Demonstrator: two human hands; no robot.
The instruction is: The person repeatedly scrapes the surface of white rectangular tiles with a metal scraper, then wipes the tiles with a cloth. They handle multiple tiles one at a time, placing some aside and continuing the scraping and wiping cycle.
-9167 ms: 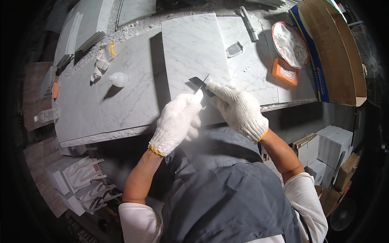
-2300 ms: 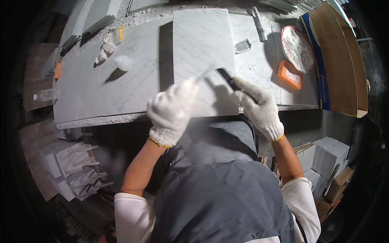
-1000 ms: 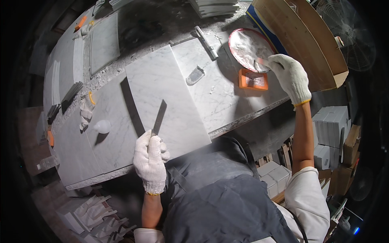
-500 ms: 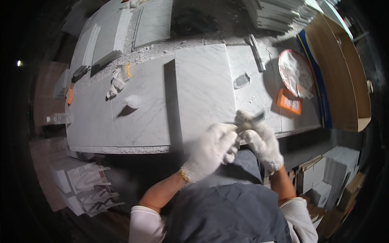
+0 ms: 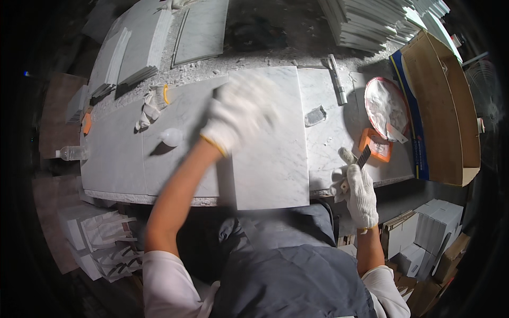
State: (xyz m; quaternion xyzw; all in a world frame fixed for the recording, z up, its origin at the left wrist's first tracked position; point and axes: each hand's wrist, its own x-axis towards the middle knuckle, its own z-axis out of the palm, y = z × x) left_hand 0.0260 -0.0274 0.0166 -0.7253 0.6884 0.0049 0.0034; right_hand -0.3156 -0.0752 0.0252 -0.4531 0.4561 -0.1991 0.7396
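Note:
My right hand [image 5: 362,199], in a white knit glove, is closed around a utility knife [image 5: 363,157] with a dark flat blade pointing up and away. It hovers off the table's front edge, just right of a grey-veined white marble tile [image 5: 270,164]. That tile rests on the work table, and its near end juts past the edge. Over the tile's far left part is my gloved left hand [image 5: 238,114], smeared by motion. Its fingers cannot be made out, nor whether it touches the tile.
Right of the tile lie a grey dusty block [image 5: 316,116], a marker-like tube [image 5: 337,79], an orange box [image 5: 375,146], a red-rimmed dish of white paste [image 5: 387,106] and an open cardboard box [image 5: 445,111]. To the left are a spare glove [image 5: 152,107] and a white bulb-shaped object [image 5: 172,137].
My hands were together at the tile's near right corner. The left has swept up and left over the tile; the right has moved right, still holding the knife.

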